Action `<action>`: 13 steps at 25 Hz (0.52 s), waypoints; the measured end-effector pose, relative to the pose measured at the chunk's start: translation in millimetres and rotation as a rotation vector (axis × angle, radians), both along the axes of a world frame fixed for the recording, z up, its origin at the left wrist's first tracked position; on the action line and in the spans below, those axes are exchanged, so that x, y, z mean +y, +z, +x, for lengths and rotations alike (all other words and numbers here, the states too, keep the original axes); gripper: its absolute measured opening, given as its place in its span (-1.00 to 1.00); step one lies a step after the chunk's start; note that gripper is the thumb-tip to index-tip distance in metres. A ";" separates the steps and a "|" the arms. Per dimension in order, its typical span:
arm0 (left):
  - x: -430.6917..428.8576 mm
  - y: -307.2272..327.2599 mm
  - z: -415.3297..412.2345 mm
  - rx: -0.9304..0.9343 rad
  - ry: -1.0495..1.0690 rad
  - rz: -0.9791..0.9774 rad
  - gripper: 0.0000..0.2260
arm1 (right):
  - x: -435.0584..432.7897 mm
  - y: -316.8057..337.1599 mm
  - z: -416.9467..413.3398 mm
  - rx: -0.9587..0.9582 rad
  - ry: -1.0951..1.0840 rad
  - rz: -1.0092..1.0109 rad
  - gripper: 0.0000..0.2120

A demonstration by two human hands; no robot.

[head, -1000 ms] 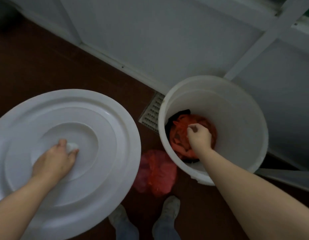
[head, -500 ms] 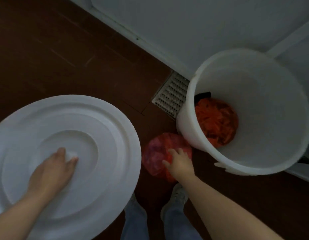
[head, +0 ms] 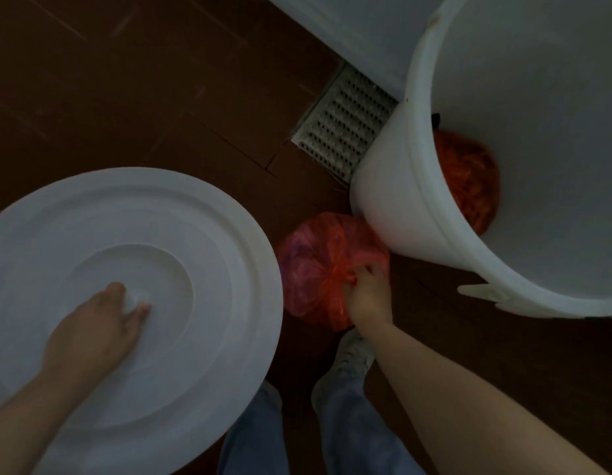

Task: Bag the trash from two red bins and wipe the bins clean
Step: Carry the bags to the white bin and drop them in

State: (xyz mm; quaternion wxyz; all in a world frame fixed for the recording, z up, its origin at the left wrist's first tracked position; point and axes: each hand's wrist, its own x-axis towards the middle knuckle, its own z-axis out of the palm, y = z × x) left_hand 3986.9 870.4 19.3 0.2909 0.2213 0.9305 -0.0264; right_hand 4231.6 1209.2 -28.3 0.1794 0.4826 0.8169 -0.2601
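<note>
Where the right hand (head: pixel 368 296) pinches it, the translucent red bag (head: pixel 314 269) bunches.

Setting: indoor utility corner, probably domestic, dimly lit. Evidence:
- 1 dark red-brown tiled floor (head: pixel 160 80)
- 1 perforated drain grate (head: pixel 345 128) set in the floor against a pale panelled wall (head: pixel 359 25)
- 1 large white plastic bucket (head: pixel 393 186), with its round lid (head: pixel 212 234) off
- 1 tied red bag (head: pixel 314 262) on the floor beside the bucket
</note>
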 end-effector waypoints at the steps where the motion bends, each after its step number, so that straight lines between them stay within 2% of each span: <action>1: 1.9 -0.1 1.5 -0.010 0.002 -0.002 -0.71 | 2.8 2.0 -0.1 0.069 -0.003 0.011 -0.66; 4: 9.9 7.6 1.7 -0.013 0.022 0.002 -0.70 | 7.1 14.8 -6.3 0.162 -0.089 0.049 -0.68; 9: 18.6 32.1 -24.1 0.003 0.023 -0.012 -0.65 | 13.5 31.4 -27.3 -0.072 -0.236 -0.066 -0.71; 13: 16.4 64.2 -48.3 0.036 0.059 -0.022 -0.61 | 10.1 66.1 -56.7 0.043 -0.221 -0.096 -0.71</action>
